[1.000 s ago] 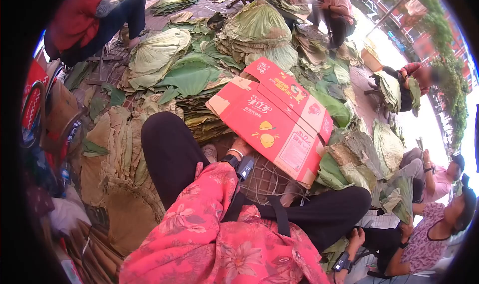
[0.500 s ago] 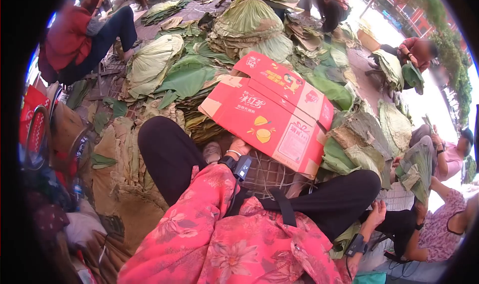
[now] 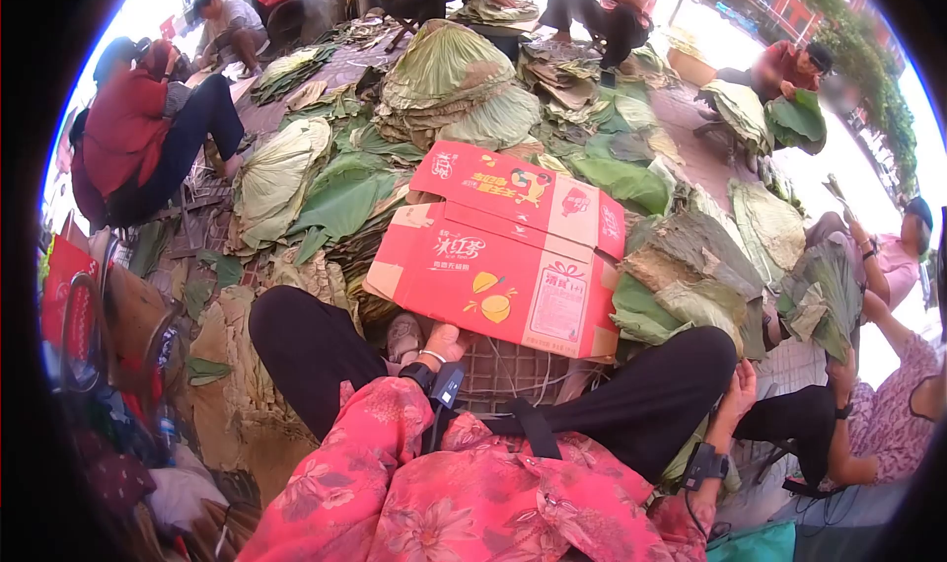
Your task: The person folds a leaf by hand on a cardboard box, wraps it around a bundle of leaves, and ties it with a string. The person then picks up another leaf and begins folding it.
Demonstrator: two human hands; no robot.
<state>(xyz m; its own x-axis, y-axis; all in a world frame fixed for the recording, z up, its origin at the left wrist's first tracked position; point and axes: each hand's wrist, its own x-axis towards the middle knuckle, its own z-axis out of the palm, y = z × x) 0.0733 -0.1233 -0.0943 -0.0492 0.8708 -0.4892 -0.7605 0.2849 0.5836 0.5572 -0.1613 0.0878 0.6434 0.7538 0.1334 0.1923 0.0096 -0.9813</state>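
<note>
A flattened red cardboard box (image 3: 493, 256) with printed fruit and white lettering lies across the leaf stacks in front of my knees. At its near edge is my left hand (image 3: 449, 343), with a band and a dark device on the wrist; its fingertips are hidden, so its grip cannot be made out. My right hand (image 3: 738, 392) rests beside my right knee, away from the cardboard, its fingers loosely bent and apart with nothing seen in them. Stacks of large dried leaves (image 3: 449, 69) and a broad green leaf (image 3: 340, 202) lie beyond the cardboard.
People sit around the leaf piles; one on the right holds folded leaves (image 3: 824, 291) close to my right knee. Bags and a red package (image 3: 67, 300) stand at the left. Brown leaves (image 3: 242, 365) cover the ground by my left leg. A basket (image 3: 691, 66) stands farther back.
The view has turned, showing more of the people at the back left. My left hand has drawn slightly back toward me at the cardboard's edge. My right hand stays by the knee.
</note>
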